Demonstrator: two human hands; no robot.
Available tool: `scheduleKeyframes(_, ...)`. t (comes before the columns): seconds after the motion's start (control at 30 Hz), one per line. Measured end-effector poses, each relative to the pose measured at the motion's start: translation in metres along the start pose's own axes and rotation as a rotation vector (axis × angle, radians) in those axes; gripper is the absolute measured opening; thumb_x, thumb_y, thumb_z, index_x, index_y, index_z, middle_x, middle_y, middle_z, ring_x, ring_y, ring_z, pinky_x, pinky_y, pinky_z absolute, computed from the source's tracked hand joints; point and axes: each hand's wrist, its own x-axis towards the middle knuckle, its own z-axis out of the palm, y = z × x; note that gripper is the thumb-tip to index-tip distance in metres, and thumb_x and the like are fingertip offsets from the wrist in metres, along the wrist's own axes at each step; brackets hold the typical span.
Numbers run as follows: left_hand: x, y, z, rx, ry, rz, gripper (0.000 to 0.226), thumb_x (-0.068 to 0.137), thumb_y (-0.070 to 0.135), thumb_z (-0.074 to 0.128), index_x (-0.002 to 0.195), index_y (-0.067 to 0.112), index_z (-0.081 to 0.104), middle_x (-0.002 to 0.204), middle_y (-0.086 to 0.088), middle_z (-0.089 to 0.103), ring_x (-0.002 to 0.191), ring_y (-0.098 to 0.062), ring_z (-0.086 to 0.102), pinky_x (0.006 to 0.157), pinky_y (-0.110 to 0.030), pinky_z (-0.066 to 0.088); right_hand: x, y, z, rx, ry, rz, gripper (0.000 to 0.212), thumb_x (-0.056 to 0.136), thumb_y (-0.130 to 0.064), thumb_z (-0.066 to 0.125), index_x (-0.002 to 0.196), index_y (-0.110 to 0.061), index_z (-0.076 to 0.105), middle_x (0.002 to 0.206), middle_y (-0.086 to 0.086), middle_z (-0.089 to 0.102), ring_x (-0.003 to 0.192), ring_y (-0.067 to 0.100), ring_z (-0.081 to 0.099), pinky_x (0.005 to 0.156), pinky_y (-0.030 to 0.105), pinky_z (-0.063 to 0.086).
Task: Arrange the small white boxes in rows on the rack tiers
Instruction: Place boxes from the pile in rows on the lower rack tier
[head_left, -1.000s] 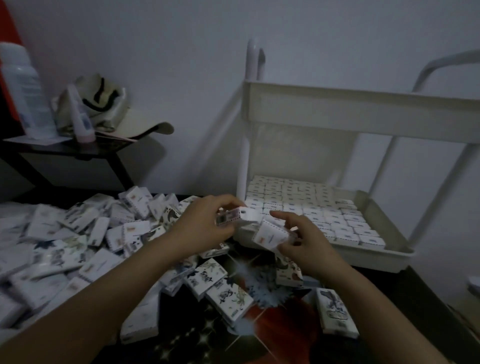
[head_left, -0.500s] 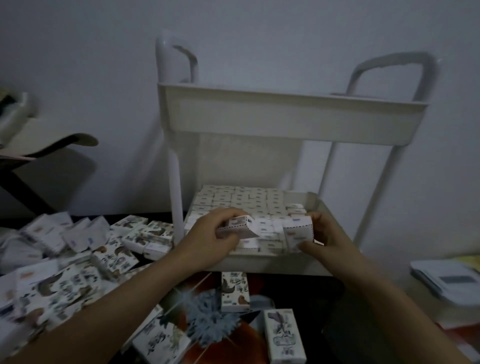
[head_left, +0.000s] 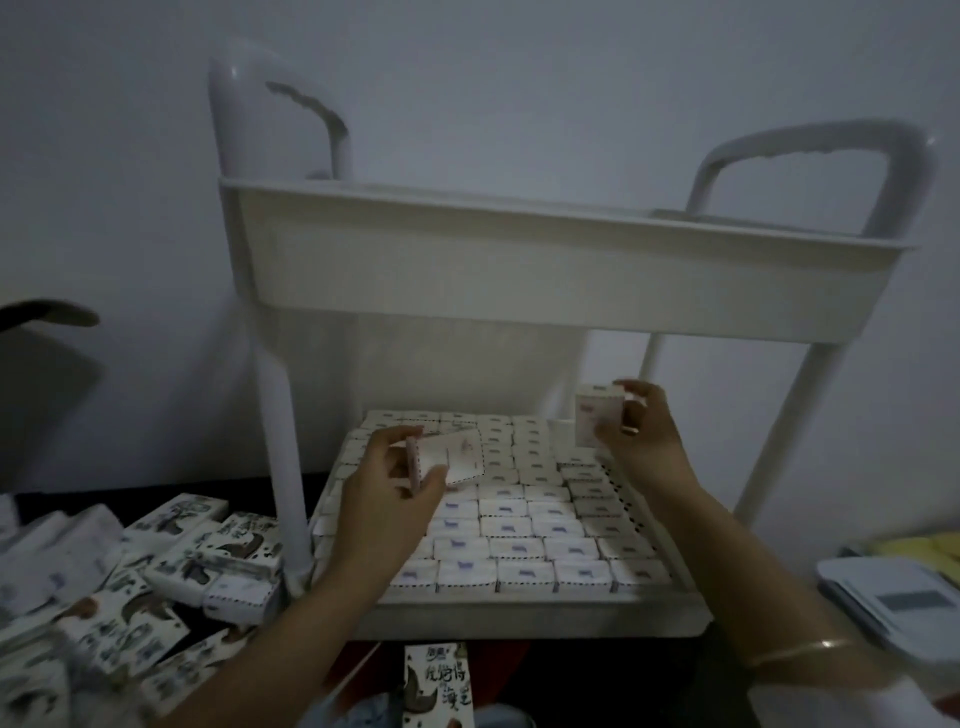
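Tier (head_left: 519, 618) beneath raised left hand (head_left: 384, 499), right hand (head_left: 644, 441)

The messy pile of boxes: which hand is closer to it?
Left. The left hand holds a box over the lower tier's left side, near the pile; the right hand holds another box farther right.

Dim domestic room: white plastic rack (head_left: 519, 270), boxes (head_left: 156, 577) heaped beside

Flat white device (head_left: 893, 597) beside yellow sheets (head_left: 922, 548).
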Motion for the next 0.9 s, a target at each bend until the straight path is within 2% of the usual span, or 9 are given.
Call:
scheduleKeyframes(0.13, -0.002, 0.000, -0.002, -0.051, -0.013, 0.010, 0.038, 0.086, 0.007, 0.067, 0.113, 0.034, 0.060, 0.102, 0.007, 0.067, 0.078, -0.001, 0.065, 0.055, -0.010, 0.049, 0.039, 0.006, 0.012, 0.061, 0.034, 0.073, 0.040, 0.098, -0.009, 0.038, 0.133, -0.027, 0.034, 0.090, 0.009, 0.055, 0.070, 0.018, 0.053, 0.065, 0.035, 0.048)
scheduleKeyframes(0.2, -0.001, -0.001, -0.004, -0.025, -0.062, 0.041, 0.048, 0.088, 0.004, 0.062, 0.121, 0.038, 0.058, 0.111, 0.018, 0.061, 0.070, 0.012, 0.060, 0.059, -0.009, 0.050, 0.052, 0.011, 0.019, 0.132, 0.042, 0.128, 0.037, 0.096, -0.011, 0.050, 0.128, -0.018, 0.032, 0.088, 0.010, 0.057, 0.071, 0.019, 0.055, 0.064, 0.033, 0.048)
scheduleKeyframes(0.27, -0.001, -0.001, -0.006, -0.033, -0.112, 0.059, 0.055, 0.090, 0.002, 0.059, 0.127, 0.043, 0.054, 0.119, 0.029, 0.053, 0.065, 0.017, 0.054, 0.062, -0.011, 0.049, 0.057, 0.021, 0.025, -0.034, 0.077, 0.119, 0.050, 0.088, -0.021, 0.068, 0.119, -0.018, 0.029, 0.097, 0.010, 0.058, 0.079, 0.024, 0.060, 0.071, 0.038, 0.053)
scheduleKeyframes(0.37, -0.003, 0.000, -0.007, -0.070, -0.156, 0.091, 0.061, 0.091, -0.003, 0.057, 0.129, 0.044, 0.048, 0.126, 0.030, 0.049, 0.090, 0.022, 0.055, 0.065, -0.006, 0.046, 0.059, 0.043, 0.026, -0.207, 0.135, 0.053, 0.042, 0.085, -0.027, 0.071, 0.113, -0.018, 0.041, 0.098, 0.002, 0.056, 0.084, 0.021, 0.059, 0.076, 0.036, 0.051)
scheduleKeyframes(0.5, -0.005, -0.002, -0.003, 0.031, -0.117, 0.187, 0.062, 0.088, -0.002, 0.062, 0.136, 0.035, 0.048, 0.119, 0.017, 0.059, 0.104, 0.001, 0.058, 0.072, -0.005, 0.045, 0.061, 0.057, 0.020, -0.218, 0.083, -0.079, 0.025, 0.089, -0.033, 0.065, 0.110, -0.019, 0.068, 0.097, 0.004, 0.065, 0.086, 0.016, 0.062, 0.078, 0.027, 0.048)
scheduleKeyframes(0.6, -0.008, -0.002, -0.001, 0.067, -0.123, 0.194, 0.064, 0.088, 0.007, 0.066, 0.139, 0.039, 0.046, 0.116, 0.018, 0.058, 0.087, -0.004, 0.061, 0.068, -0.011, 0.049, 0.058, 0.056, 0.017, -0.268, -0.016, -0.081, 0.026, 0.089, -0.034, 0.067, 0.114, -0.033, 0.065, 0.074, 0.002, 0.061, 0.066, 0.012, 0.058, 0.063, 0.020, 0.048)
scheduleKeyframes(0.67, -0.010, 0.001, 0.000, 0.086, -0.118, 0.182, 0.058, 0.086, 0.013, 0.069, 0.130, 0.042, 0.047, 0.110, 0.018, 0.060, 0.078, -0.006, 0.063, 0.066, -0.013, 0.050, 0.056, 0.059, 0.019, -0.286, -0.127, 0.017, 0.024, 0.088, -0.038, 0.067, 0.111, -0.035, 0.060, 0.074, -0.001, 0.055, 0.064, 0.010, 0.053, 0.056, 0.019, 0.041)
scheduleKeyframes(0.8, -0.008, 0.004, 0.002, 0.191, -0.116, 0.240, 0.038, 0.083, 0.017, 0.072, 0.102, 0.043, 0.052, 0.104, 0.016, 0.063, 0.082, 0.001, 0.061, 0.068, -0.008, 0.046, 0.055, 0.061, 0.024, -0.374, -0.216, 0.123, 0.018, 0.080, -0.049, 0.065, 0.091, -0.035, 0.063, 0.095, -0.010, 0.066, 0.084, 0.008, 0.062, 0.075, 0.032, 0.053)
scheduleKeyframes(0.9, -0.003, 0.009, 0.005, 0.247, -0.144, 0.258, 0.037, 0.084, 0.017, 0.071, 0.099, 0.046, 0.053, 0.102, 0.015, 0.062, 0.076, -0.005, 0.060, 0.066, -0.013, 0.049, 0.053, 0.056, 0.026, -0.362, -0.236, 0.231, 0.029, 0.088, -0.030, 0.054, 0.097, -0.010, 0.072, 0.104, 0.012, 0.071, 0.096, 0.030, 0.065, 0.075, 0.039, 0.051)
